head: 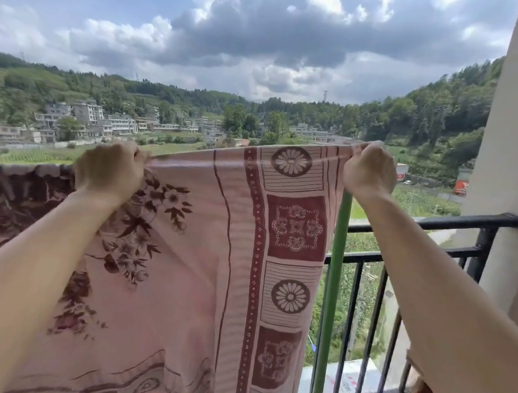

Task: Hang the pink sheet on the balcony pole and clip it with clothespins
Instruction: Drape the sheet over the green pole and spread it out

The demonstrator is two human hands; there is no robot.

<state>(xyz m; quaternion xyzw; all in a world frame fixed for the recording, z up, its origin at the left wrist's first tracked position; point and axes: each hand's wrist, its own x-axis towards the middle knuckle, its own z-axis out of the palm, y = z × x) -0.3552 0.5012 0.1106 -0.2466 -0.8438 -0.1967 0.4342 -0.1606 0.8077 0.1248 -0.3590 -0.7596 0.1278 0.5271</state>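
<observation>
**Two fists, one sheet, top edge held taut**

Head view, the only one we have:

- Sheet (198, 254): pink, with dark red flowers and a banded border down its right side. We hold it up in front of the railing (463, 221). Its top edge, the long axis we can see, runs left to right and rises toward the right; the body hangs straight down out of frame. Left of our left hand the cloth goes on at about rail height, and we cannot tell what it lies on there.
- Left hand (109, 169): fingers curled shut on the top edge, knuckles toward us.
- Right hand (368, 170): fingers closed on the upper right corner, held higher than the left.
- Purpose, as we judge it: gripping well apart stretches the edge flat, so the sheet can go over a support without bunching.
- Pole (331, 303): green, upright, just beside the sheet's right border and below our right hand. Whether it is the hanging pole we cannot say; no horizontal pole shows.
- Clothespins: none visible. Clipping is not yet begun.
</observation>
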